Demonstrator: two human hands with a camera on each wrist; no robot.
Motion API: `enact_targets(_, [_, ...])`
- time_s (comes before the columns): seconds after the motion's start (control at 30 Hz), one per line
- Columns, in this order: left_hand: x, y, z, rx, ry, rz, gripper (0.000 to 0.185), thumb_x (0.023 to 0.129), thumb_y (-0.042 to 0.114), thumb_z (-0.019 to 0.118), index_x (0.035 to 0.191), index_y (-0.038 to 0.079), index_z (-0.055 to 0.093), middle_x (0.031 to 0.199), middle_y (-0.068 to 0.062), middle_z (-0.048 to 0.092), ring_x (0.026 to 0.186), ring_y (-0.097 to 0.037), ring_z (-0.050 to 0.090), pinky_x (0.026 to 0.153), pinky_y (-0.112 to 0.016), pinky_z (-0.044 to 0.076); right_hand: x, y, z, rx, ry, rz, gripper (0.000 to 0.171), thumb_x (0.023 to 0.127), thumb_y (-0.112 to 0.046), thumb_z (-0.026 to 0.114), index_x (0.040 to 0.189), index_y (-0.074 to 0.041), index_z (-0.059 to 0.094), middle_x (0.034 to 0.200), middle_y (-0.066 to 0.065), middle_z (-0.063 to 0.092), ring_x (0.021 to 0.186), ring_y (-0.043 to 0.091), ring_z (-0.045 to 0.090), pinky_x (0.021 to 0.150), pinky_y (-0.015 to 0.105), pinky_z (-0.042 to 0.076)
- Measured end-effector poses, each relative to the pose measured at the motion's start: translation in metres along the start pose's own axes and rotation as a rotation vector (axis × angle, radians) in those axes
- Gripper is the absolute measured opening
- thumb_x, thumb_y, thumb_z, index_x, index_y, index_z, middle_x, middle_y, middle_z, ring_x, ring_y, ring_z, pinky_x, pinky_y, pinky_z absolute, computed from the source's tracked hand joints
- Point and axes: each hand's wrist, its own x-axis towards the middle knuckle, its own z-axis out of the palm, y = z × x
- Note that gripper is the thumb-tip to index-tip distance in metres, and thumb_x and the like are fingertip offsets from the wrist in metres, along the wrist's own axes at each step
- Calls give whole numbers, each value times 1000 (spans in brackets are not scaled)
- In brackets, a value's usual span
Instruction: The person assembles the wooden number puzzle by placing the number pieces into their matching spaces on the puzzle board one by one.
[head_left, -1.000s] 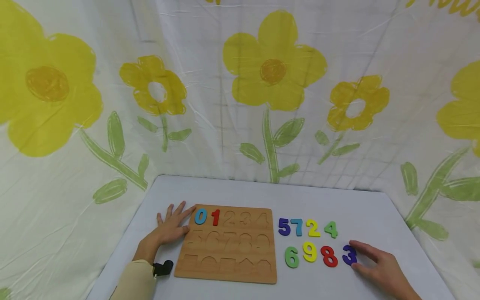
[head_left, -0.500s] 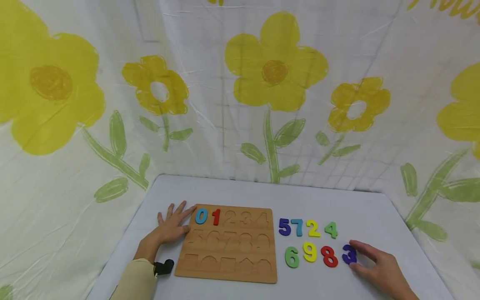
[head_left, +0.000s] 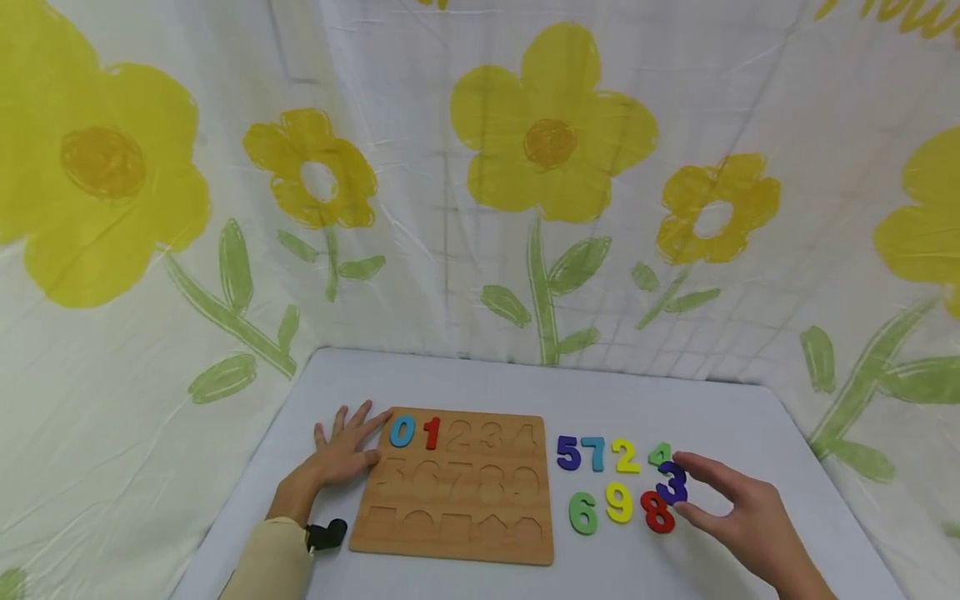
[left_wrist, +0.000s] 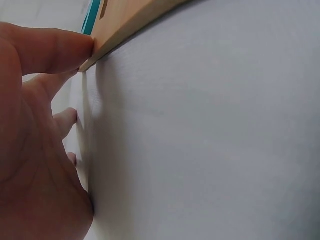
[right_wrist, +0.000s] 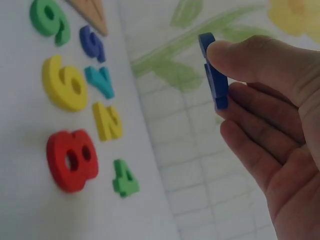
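Observation:
Between thumb and fingers, my right hand (head_left: 757,517) pinches a purple number 3 (head_left: 672,482), raised above the table. In the head view it overlaps the red 8 (head_left: 657,513) and the green 4 (head_left: 660,453). The right wrist view shows the 3 (right_wrist: 215,75) edge-on at the thumb tip. My left hand (head_left: 342,450) lies spread at the left edge of a wooden number board (head_left: 450,542), its thumb and a fingertip touching that edge. A blue 0 (head_left: 402,432) and a red 1 (head_left: 431,433) sit in the board's top row; the other recesses show bare wood.
Right of the board lie a purple 5 (head_left: 568,453), a blue 7 (head_left: 593,453), a yellow 2 (head_left: 625,457), a green 6 (head_left: 582,512) and a yellow 9 (head_left: 619,502). Behind the white table (head_left: 450,375) hangs a flowered curtain (head_left: 420,275).
My right hand has lifted the purple 3 off the table and carried it a little left and away from me. The left hand and board stay put.

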Motion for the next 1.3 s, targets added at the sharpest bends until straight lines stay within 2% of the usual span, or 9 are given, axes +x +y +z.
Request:
enact_targets(0.03, [0,-1,0,-4,0,-2,75,98,19,67,169,15,43,181,-28,15,163,-64,-6,116,-88,-16,2,-6,0,-3,2,-13,64,81,-37,98,139,-22,75,131,1,81,115,25,79,91,13,56])
enact_targets(0.13, [-1,-2,2,-7,1,-6,76,98,20,67,169,16,43,181,-27,15,163,-64,-6,117,-88,-16,10,-24,-1,0,3,-35,64,82,-36,98,139,-20,75,131,0,81,116,29,79,94,33,65])
enact_targets(0.27, [-1,-1,1,-9,7,-6,75,98,20,67,169,16,43,181,-27,16,163,-64,-5,117,-87,-17,20,-43,2,11,5,-60,63,85,-38,95,141,-19,74,132,0,81,118,30,78,94,53,65])
enact_targets(0.47, [1,-1,2,-6,11,-1,73,99,20,66,169,16,43,181,-27,16,163,-64,-5,118,-87,-16,37,-69,9,70,13,-96,62,87,-29,95,144,-19,72,136,2,79,121,31,77,96,58,63])
enact_targets(0.67, [1,-2,2,-4,13,-2,73,100,19,66,169,16,43,181,-27,16,164,-63,-5,118,-86,-16,56,-89,19,116,28,-177,63,86,-21,95,145,-17,72,138,5,78,123,34,76,99,63,61])
enact_targets(1.13, [1,-5,5,-7,28,-11,73,99,20,66,169,16,44,181,-26,16,164,-62,-6,118,-86,-18,98,-119,68,234,-90,-277,58,89,-23,92,144,-16,73,141,0,76,124,28,76,104,54,61])
enact_targets(1.3, [2,-6,6,-10,37,-6,74,99,19,65,169,16,43,181,-26,16,164,-62,-6,118,-85,-18,108,-124,85,269,-121,-295,58,90,-23,92,144,-14,72,142,3,76,126,31,76,105,55,60])
